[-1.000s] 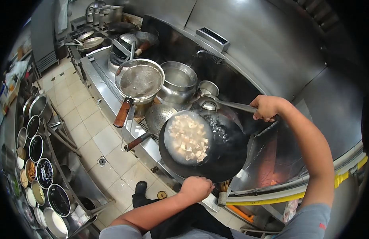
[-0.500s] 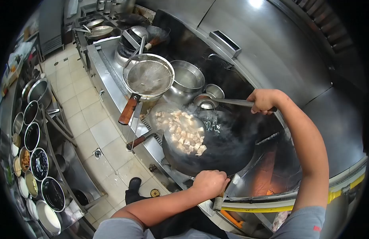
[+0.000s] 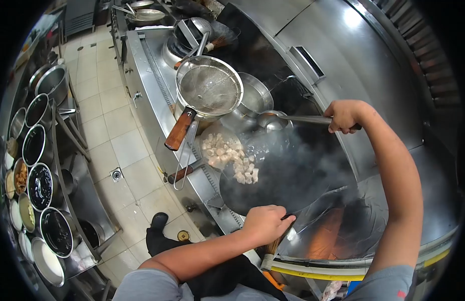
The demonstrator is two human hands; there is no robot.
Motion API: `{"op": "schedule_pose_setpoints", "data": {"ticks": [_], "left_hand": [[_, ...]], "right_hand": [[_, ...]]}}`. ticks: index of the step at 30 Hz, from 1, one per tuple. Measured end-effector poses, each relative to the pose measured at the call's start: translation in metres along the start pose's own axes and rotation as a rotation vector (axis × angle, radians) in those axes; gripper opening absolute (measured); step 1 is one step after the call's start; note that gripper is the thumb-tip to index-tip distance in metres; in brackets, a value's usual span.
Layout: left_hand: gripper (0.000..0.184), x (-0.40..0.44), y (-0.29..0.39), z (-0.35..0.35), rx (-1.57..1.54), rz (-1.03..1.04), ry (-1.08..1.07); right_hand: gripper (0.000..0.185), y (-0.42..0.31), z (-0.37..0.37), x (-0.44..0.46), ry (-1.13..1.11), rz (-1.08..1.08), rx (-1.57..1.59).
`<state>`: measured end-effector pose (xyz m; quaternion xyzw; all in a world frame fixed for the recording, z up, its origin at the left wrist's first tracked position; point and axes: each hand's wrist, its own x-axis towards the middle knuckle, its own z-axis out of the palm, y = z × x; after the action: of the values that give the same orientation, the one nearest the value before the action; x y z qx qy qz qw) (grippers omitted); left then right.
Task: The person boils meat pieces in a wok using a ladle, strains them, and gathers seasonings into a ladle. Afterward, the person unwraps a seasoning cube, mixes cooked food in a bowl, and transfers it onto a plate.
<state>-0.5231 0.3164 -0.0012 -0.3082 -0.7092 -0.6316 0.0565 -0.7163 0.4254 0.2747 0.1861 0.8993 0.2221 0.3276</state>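
Observation:
My left hand (image 3: 266, 224) is wrapped round the near rim of the large black wok (image 3: 282, 175), which tilts toward the left. Pale cubes (image 3: 245, 169) slide off the wok's left edge, and many lie in the perforated strainer (image 3: 216, 134) beside it. Steam rises over the wok. In my right hand (image 3: 343, 116) is the long metal handle of a ladle (image 3: 272, 120), its bowl at the wok's far edge near a metal pot.
A fine mesh sieve (image 3: 211, 86) with a wooden handle rests over a pot. Behind it stands a wide metal pot (image 3: 255, 95). Flames glow in the burner (image 3: 326, 233) at the right. Several bowls of sauces (image 3: 40, 186) line the left shelf.
The wok has tipped leftward and its cubes have moved from its middle into the strainer. More steam rises. The whole view has shifted, and my left hand still grips the rim.

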Motion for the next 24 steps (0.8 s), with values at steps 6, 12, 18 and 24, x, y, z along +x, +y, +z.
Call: {"op": "schedule_pose_setpoints", "data": {"ticks": [6, 12, 18, 24], "left_hand": [[0.048, -0.012, -0.010, -0.002, -0.198, -0.084, 0.070], [0.051, -0.010, -0.008, 0.020, -0.466, -0.101, -0.033], [0.051, -0.011, -0.009, 0.041, -0.450, -0.034, -0.048], [0.042, -0.020, -0.045, 0.067, -0.120, 0.190, -0.084]], "right_hand": [[0.043, -0.013, -0.035, -0.022, 0.076, 0.000, -0.085], [0.045, -0.001, -0.040, -0.039, 0.143, 0.012, -0.082], [0.038, 0.044, -0.023, -0.044, 0.103, 0.074, 0.007], [0.051, 0.106, 0.041, -0.021, 0.031, 0.156, 0.213]]}}
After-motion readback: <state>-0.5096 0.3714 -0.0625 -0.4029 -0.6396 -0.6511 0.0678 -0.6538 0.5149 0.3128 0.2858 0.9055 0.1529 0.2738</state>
